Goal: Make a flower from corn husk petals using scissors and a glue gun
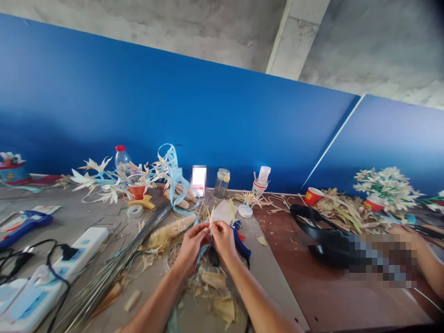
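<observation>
My left hand (193, 246) and my right hand (224, 238) meet at the middle of the table. Both are closed, with thumbs and fingertips pinching a small pale corn husk piece (211, 215) that points upward. A blue glue gun (242, 239) lies just right of my right hand. To the left of my left hand is a dried corn cob (173, 231) with silky strands. Husk scraps (214, 279) lie below my wrists. A light blue ribbon (177, 178) loops up behind my hands, near husk flowers (107, 185).
Long wires (114, 263) and a white power strip (76, 259) with black cords occupy the left. Bottles, a tape roll (135, 211) and a paper cup (259, 188) stand behind. On the right are a black object (326, 236), a husk pile (342, 208) and another person's hand (405, 236).
</observation>
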`<state>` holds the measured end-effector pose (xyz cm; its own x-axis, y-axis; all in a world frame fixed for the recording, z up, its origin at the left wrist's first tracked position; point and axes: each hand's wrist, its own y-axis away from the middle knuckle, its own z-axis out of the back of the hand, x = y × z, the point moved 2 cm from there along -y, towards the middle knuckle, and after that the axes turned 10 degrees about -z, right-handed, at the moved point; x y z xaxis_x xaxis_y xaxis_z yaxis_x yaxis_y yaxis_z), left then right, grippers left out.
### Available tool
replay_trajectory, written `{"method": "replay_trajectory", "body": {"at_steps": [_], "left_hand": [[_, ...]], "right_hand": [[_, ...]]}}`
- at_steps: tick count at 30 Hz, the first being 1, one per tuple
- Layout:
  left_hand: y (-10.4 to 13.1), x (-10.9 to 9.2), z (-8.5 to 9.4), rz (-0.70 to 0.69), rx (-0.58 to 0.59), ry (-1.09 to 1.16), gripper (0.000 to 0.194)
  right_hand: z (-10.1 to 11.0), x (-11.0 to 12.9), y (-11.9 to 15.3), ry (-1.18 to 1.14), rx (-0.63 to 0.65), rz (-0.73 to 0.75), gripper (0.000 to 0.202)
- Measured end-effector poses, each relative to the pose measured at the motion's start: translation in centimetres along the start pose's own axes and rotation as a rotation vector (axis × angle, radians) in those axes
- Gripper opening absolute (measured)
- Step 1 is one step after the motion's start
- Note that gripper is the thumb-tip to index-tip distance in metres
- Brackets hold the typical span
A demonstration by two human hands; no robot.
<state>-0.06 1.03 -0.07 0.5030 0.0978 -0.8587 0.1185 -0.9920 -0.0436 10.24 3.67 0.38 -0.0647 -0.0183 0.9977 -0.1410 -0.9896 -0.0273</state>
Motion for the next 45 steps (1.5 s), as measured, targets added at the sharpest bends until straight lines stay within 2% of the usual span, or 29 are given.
{"method": "replay_trajectory", "body": {"at_steps": [7,11,14,20,30,40,45], "left_hand": [[0.1,0.0,-0.4,-0.021,0.063,0.040,0.035],[0.0,0.2,-0.2,-0.015,0.034,0.083,0.027],[-0.2,0.4,0.1,-0.010,0.005,0.164,0.021],[-0.9,0.8,0.4,0.087,0.073,0.274,0.019],[-0.8,0.2,0.1,0.019,0.005,0.250,0.026],[-0.5,-0.5,-0.4,-0.060,0.081,0.160,0.029],[-0.4,-0.3,-0.1,-0.097,0.050,0.056,0.027]], "right_hand": [[0.2,-0.2,-0.3,0.015,-0.040,0.023,0.019],[0.1,0.0,0.3,0.105,-0.085,0.083,0.019],[-0.3,0.1,0.9,0.125,-0.047,0.107,0.018],[-0.2,0.1,1.0,0.052,0.046,0.059,0.020],[-0.3,0.0,1.3,0.043,0.104,0.046,0.028],[-0.3,0.2,1.0,-0.128,0.194,-0.072,0.023],[-0.2,0.0,0.8,-0.126,0.233,-0.115,0.023]]}}
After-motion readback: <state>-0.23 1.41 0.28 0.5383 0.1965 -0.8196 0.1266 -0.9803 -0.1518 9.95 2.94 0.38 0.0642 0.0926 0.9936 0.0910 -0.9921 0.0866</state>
